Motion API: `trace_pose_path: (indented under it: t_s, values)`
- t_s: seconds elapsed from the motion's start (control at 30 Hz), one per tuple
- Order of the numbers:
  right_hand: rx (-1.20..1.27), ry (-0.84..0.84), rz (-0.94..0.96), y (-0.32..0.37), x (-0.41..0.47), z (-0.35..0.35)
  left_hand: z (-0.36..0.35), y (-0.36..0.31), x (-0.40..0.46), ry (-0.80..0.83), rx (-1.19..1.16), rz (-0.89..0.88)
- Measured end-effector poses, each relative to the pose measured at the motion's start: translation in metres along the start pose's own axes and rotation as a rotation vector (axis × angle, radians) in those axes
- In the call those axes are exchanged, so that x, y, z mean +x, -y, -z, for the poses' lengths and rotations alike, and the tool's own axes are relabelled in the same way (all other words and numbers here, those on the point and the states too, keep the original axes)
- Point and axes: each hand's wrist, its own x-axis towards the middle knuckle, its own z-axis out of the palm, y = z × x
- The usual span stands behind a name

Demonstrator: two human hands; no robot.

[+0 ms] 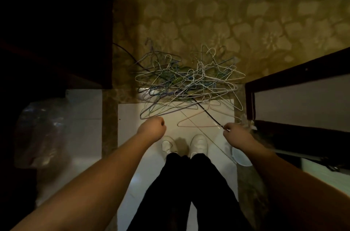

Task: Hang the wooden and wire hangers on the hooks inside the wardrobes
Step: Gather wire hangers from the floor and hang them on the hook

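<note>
A tangled pile of wire hangers [186, 81] in white, blue and grey lies on the floor, half on the patterned carpet and half on the pale tiles. My right hand [232, 132] pinches the end of a pale pink wire hanger [197, 120] lying at the near edge of the pile. My left hand [154, 126] is closed into a fist at the pile's near left edge, touching a purple-grey wire hanger [149, 115]; whether it grips the wire is hidden by the fist. No wooden hangers or hooks show.
A dark wardrobe [56, 32] stands at the left and a dark-framed door panel [295, 96] at the right. A clear plastic bag [41, 134] sits at the left. A black cable [208, 115] runs across the floor through the pile. My white shoes [184, 144] stand on the tiles.
</note>
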Motion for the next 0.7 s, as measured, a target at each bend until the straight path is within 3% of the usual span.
trace_pose_path:
  t_s: [0.2, 0.47, 0.7]
  values:
    - [0.012, -0.001, -0.010, -0.032, 0.118, -0.033, -0.041, -0.002, 0.115, 0.002, 0.030, 0.036]
    - [-0.076, -0.090, 0.018, -0.086, 0.263, -0.060, -0.090, -0.034, 0.263, -0.027, 0.146, -0.073]
    - [-0.020, -0.316, 0.030, -0.100, 0.369, -0.071, -0.117, -0.066, 0.353, -0.097, 0.326, -0.273]
